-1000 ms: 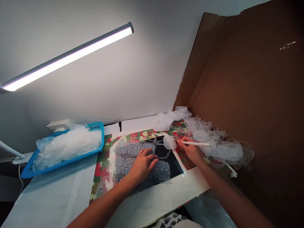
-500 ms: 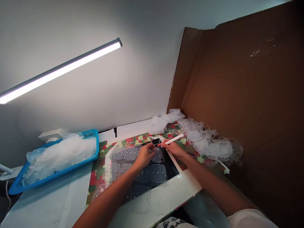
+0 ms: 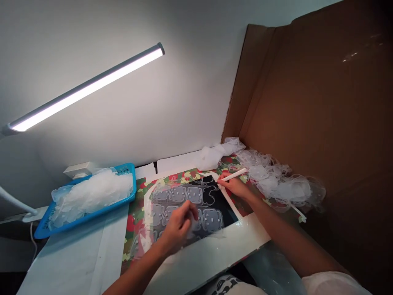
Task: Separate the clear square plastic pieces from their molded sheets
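Beside the black sheet (image 3: 219, 209), a blue tray (image 3: 92, 215) holds clear plastic scraps (image 3: 95, 194).

A bright strip lamp (image 3: 89, 87) at the upper left of the frame lights the scene, spreading a pale glow across the wall (image 3: 123, 123) beneath it. The cardboard (image 3: 307, 114) on the right sits dimmer, with a small glare spot (image 3: 351, 56) near its top. The left hand (image 3: 179, 223) at lower centre is motion-blurred, and the wide view bends toward the frame's edges.
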Available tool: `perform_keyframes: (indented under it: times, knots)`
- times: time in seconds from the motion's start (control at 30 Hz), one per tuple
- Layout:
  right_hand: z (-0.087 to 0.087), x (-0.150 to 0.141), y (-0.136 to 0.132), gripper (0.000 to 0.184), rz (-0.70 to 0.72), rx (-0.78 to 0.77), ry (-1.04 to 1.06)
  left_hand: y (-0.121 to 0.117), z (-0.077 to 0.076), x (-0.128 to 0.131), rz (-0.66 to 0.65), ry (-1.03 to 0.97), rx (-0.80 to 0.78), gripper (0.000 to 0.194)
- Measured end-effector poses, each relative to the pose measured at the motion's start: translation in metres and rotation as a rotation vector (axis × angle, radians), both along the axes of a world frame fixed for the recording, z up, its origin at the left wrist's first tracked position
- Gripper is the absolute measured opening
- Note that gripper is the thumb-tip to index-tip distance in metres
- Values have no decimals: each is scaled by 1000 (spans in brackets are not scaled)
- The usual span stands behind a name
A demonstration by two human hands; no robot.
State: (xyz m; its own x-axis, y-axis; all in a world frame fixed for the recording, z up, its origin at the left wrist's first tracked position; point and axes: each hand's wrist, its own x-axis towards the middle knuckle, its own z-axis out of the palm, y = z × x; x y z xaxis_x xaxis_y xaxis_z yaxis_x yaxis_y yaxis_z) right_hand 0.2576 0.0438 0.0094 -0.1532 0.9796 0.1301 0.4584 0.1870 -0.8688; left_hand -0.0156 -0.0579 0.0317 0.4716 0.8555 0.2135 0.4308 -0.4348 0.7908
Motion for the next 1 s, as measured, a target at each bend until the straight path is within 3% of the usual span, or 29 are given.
perform_keyframes:
  times: [0.1,0.2,0.3,0.47,0.83,1.0]
  knots:
    - [10,-17,-9,24,-19,110,10,8,-11,-21,131,324,197,24]
    - [10,-49,-22,19,223,144,-26,15,-28,-26,110,547,373,31]
    - [1,-74,-32,17,421,173,-83,12,-40,-23,113,602,434,35]
    - [-11,-79,-35,20,454,215,-125,7,-46,-21,144,607,433,41]
    - [-13,-80,-36,17,491,275,-222,5,-51,-20,181,645,353,41]
    - [-22,-84,-36,15,484,417,-320,7,-49,-21,183,654,311,42]
